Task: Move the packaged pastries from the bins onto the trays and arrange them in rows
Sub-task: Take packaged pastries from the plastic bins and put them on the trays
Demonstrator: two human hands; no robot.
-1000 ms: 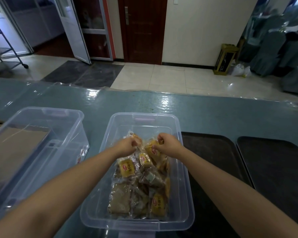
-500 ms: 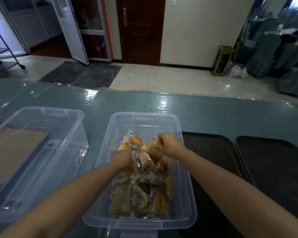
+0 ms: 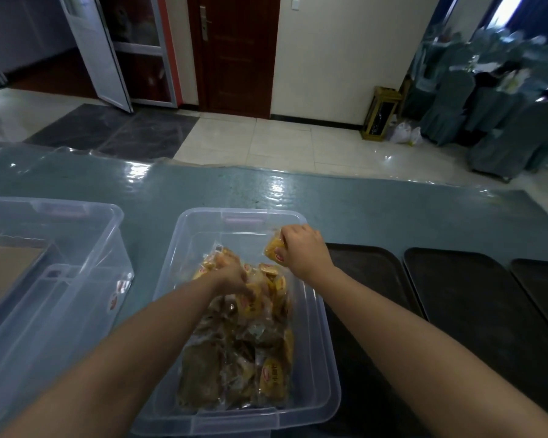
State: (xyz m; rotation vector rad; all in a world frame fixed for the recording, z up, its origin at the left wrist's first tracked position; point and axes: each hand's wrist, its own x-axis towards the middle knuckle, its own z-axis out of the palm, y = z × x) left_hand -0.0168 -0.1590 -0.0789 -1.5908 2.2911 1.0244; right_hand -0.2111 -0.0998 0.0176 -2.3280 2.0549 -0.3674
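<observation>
Right hand (image 3: 304,249): grips one yellow pastry packet (image 3: 274,249), raised at 12 o'clock of the clear bin (image 3: 317,358) | Left hand (image 3: 234,276): buried in pastry pile (image 3: 247,343), grip indeterminate | Dark trays (image 3: 456,298): 3 o'clock of bin

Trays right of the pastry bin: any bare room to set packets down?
Yes. The near tray, beside the bin, shows bare surface past the right forearm; the middle tray and far tray show nothing on them. Crowded: the bin, where the left hand digs and the right hand lifts a packet.
</observation>
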